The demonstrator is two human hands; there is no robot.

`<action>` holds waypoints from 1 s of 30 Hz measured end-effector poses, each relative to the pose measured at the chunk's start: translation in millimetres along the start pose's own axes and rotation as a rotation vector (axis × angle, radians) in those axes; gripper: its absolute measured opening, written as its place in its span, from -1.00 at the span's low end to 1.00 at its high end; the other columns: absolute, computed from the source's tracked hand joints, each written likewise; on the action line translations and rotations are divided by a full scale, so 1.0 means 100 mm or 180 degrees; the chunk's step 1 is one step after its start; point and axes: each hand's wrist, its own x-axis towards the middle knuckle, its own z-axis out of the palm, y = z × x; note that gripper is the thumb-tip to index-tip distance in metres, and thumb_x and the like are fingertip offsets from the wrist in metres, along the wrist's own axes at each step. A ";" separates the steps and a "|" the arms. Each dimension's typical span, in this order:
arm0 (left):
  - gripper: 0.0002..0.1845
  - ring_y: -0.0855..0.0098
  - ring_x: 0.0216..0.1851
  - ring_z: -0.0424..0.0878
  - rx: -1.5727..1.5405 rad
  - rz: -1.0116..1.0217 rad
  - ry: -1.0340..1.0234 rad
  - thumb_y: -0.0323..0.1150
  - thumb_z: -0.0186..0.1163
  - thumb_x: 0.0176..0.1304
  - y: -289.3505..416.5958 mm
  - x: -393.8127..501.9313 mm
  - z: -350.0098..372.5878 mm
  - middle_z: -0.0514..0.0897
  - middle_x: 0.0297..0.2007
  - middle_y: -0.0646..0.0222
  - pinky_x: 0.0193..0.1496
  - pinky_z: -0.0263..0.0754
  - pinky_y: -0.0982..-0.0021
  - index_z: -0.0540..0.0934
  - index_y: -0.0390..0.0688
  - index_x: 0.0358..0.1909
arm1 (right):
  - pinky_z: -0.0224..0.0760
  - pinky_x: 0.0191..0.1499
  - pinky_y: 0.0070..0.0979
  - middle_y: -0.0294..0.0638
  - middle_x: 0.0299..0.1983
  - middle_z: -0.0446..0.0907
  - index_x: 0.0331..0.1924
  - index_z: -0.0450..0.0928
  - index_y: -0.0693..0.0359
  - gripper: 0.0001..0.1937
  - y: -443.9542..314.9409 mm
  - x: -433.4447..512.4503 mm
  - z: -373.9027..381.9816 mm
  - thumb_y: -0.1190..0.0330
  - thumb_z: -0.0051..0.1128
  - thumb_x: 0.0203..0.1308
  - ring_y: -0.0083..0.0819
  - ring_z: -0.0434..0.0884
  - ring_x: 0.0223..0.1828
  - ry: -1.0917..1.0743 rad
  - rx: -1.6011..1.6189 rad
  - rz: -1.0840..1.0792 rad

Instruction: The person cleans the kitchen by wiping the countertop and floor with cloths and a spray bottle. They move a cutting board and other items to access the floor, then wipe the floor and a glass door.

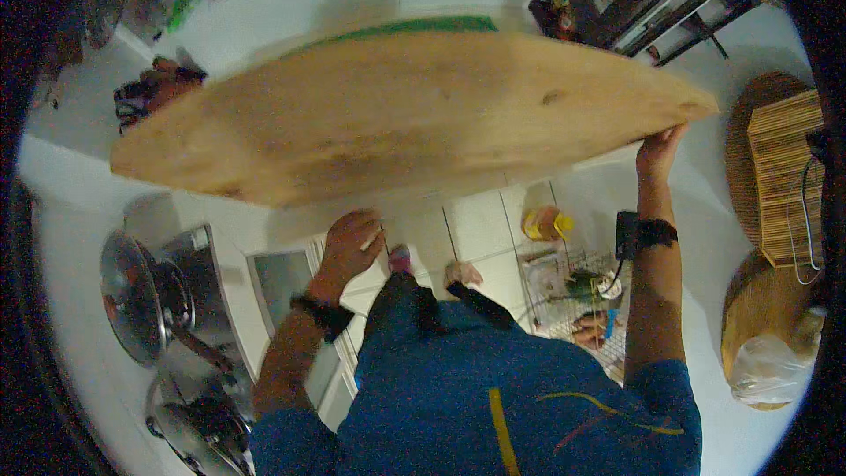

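A broad pale wooden board (396, 106) with dark knots stretches across the view in front of me. Its right end is in my right hand (659, 145), whose fingers are at the lower edge and partly hidden by the board. My left hand (350, 244) is just below the board's near edge, fingers bent and slightly apart, with nothing in it. A gap seems to separate it from the wood. Along the board's far edge shows a green strip (429, 28); whether it belongs to the board I cannot tell.
To the left, a lidded pan (135, 297) is on a dark cooktop (208, 277), with another metal pot (198, 430) nearer. A bottle of yellow liquid (543, 223) and a wire rack (575, 297) with items are low on the right. Bamboo slats (786, 178) and a plastic bag (770, 370) are farther right.
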 end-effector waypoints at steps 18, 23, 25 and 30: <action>-0.42 0.22 0.21 0.17 -0.3842 -0.2815 0.3454 0.07 -0.23 0.32 -1.11 -0.62 -1.10 0.19 0.22 0.24 0.30 -0.02 0.17 0.17 -0.09 0.23 | 0.38 0.00 -0.15 -0.20 -0.15 0.55 -0.06 0.43 0.06 -0.59 0.76 -0.69 -0.77 -0.05 -0.12 0.20 -0.21 0.53 -0.11 0.0820 0.1478 0.1252; -0.32 0.20 0.29 0.07 -0.3430 -0.2890 0.4001 0.18 -0.28 0.28 -0.90 -0.74 -1.70 0.07 0.30 0.28 0.34 -0.11 0.15 0.06 -0.04 0.31 | 0.29 0.09 -0.16 -0.21 -0.03 0.49 0.01 0.40 0.05 -0.51 0.47 -1.18 -0.30 -0.13 -0.20 0.21 -0.21 0.45 0.02 0.0237 0.1228 0.1226; -0.27 0.19 0.32 0.02 -0.3291 -0.2788 0.4210 0.22 -0.30 0.27 -0.82 -0.73 -1.92 0.02 0.34 0.30 0.36 -0.15 0.14 0.02 -0.02 0.34 | 0.21 0.15 -0.17 -0.21 0.08 0.41 0.11 0.32 0.05 -0.43 0.44 -1.29 0.00 -0.18 -0.28 0.22 -0.22 0.37 0.12 -0.0008 0.1046 0.1276; -0.23 0.21 0.35 0.00 -0.2952 -0.2669 0.4126 0.27 -0.32 0.26 -0.56 -0.56 -2.18 -0.02 0.37 0.34 0.37 -0.16 0.12 -0.01 -0.01 0.37 | -0.04 0.31 -0.26 -0.20 0.29 0.17 0.29 0.08 0.18 -0.27 0.47 -1.14 0.66 -0.22 -0.41 0.24 -0.28 0.17 0.29 -0.0272 0.0516 0.1389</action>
